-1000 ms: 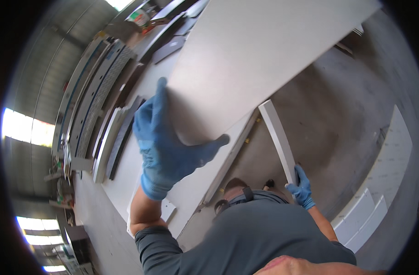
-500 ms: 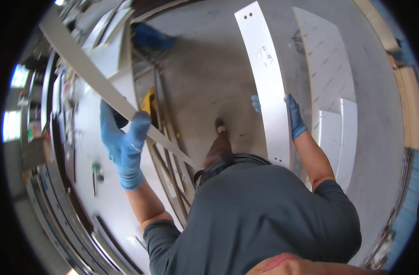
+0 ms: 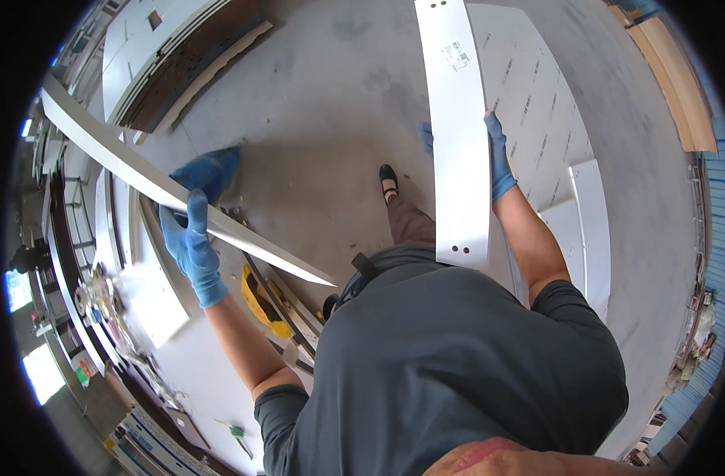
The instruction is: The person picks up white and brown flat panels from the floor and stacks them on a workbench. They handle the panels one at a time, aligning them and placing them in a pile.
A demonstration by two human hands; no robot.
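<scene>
In a blue glove, my left hand (image 3: 191, 250) grips a long narrow white board (image 3: 132, 168), seen almost edge-on and slanting from the upper left toward my waist. My gloved right hand (image 3: 500, 159) is wrapped round a wider white board (image 3: 461, 151), with fingertips showing at its left edge and the rest at its right edge. That board has a pair of small holes near each end and a printed label near its far end. The palm of the right hand is hidden behind the board.
On the right, a large patterned sheet (image 3: 529, 103) and white panels (image 3: 591, 230) lie on the floor. Stacked boards (image 3: 192, 59) stand at the far left. A blue bag (image 3: 211, 173) and a yellow object (image 3: 263, 301) sit left of my feet. Wooden planks (image 3: 673, 83) line the right side.
The surroundings have shifted as I turn and step forward; the stack at far left has come into view. Both boards stay in my hands, the right one slightly higher in view.
</scene>
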